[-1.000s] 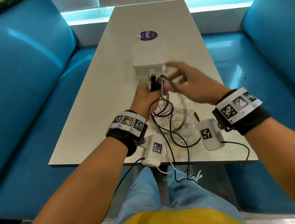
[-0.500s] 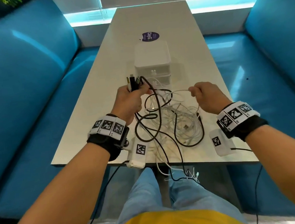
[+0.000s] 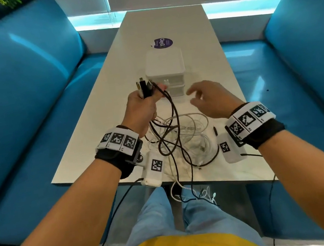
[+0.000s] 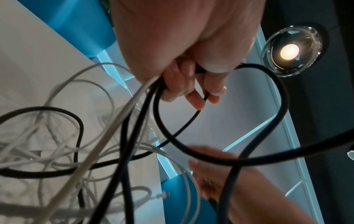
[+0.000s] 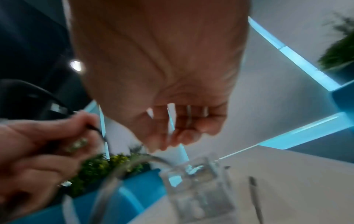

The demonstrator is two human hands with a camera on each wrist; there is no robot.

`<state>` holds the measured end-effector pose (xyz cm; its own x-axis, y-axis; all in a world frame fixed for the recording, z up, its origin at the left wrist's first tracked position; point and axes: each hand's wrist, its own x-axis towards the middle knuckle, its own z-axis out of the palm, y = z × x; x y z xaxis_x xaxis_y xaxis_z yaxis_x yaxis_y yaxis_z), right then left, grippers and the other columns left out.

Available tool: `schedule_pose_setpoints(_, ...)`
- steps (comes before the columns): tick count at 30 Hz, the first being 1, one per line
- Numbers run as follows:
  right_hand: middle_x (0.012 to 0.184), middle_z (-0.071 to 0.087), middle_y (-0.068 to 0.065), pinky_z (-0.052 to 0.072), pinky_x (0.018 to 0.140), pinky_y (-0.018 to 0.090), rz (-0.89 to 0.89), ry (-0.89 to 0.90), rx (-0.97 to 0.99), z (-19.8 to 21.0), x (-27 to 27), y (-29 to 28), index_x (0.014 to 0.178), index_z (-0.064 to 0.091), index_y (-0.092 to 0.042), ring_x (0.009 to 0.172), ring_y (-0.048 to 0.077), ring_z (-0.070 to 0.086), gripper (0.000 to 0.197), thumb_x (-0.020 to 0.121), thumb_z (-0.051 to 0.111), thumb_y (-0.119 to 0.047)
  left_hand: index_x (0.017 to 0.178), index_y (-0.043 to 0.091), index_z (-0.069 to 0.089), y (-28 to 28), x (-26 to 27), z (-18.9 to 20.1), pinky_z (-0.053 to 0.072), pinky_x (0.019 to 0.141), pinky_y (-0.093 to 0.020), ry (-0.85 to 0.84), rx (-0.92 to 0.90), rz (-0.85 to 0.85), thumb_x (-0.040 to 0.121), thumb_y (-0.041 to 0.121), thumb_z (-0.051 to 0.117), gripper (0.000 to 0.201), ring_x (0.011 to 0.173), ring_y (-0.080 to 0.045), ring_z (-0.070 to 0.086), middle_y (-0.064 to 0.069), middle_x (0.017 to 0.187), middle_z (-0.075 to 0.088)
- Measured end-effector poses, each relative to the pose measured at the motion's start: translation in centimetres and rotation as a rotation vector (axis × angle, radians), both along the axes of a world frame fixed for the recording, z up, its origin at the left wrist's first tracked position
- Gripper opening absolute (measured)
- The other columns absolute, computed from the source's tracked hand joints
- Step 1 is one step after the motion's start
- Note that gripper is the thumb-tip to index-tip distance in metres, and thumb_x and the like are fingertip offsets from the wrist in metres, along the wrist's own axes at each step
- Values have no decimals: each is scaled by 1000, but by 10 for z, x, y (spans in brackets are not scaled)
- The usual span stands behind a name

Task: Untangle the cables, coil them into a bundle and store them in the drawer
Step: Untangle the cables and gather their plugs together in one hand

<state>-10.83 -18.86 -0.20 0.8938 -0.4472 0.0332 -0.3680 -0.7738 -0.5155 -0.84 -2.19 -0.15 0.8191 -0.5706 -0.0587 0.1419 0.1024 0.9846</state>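
Note:
My left hand (image 3: 144, 104) is raised above the table and grips the plug ends of several cables (image 3: 143, 88), black and white ones. The same left hand (image 4: 189, 78) shows in the left wrist view with black cords (image 4: 145, 115) and a white cord running out of its fist. From it the cords hang into a tangled pile of cables (image 3: 182, 138) on the near part of the table. My right hand (image 3: 205, 100) hovers to the right of the plugs, fingers spread and holding nothing; in the right wrist view the right hand (image 5: 172, 121) is blurred. Behind both hands stands a white drawer box (image 3: 165, 68).
The long pale table (image 3: 197, 40) has a purple sticker (image 3: 161, 43) beyond the box. Blue sofas (image 3: 18, 97) flank both sides. Some cable ends hang over the near table edge (image 3: 196, 193) above my knees. A dark pen-like object (image 3: 215, 131) lies right of the pile.
My right hand has let go of the white cable and lifted, fingers spread, toward the plugs. My left hand has risen slightly, still gripping the plug ends.

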Motion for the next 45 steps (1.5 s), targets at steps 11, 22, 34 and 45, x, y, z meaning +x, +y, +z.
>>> schedule_pose_setpoints(11,80,71,6,51,76,35,230,-243,67,19,18,18,87,73,-9,75,20,65,14,90,61,-16,85,13,64,-14,-7,-18,32,42,-11,-173,188,-62,86,10,69,6,36,4,43,15,52,54)
schedule_pose_setpoints(22,81,63,-7,53,65,24,84,-626,283,16,-4,20,92,62,-14,69,10,61,9,87,68,-16,82,10,71,-19,-4,-30,28,39,-17,-30,345,-39,77,22,78,14,31,1,39,1,68,61)
schedule_pose_setpoints(34,97,50,-5,34,72,23,512,416,27,-68,-42,32,112,68,-30,87,10,47,34,80,75,-32,100,1,67,0,18,-37,18,36,-19,123,342,-56,79,27,75,34,39,-8,25,-8,81,55)
schedule_pose_setpoints(45,103,61,6,44,81,34,154,258,-264,-72,-6,7,95,63,-14,98,27,58,22,94,49,-31,84,9,67,5,23,-42,17,40,-22,135,321,-53,80,27,75,20,42,-9,24,-9,84,59)
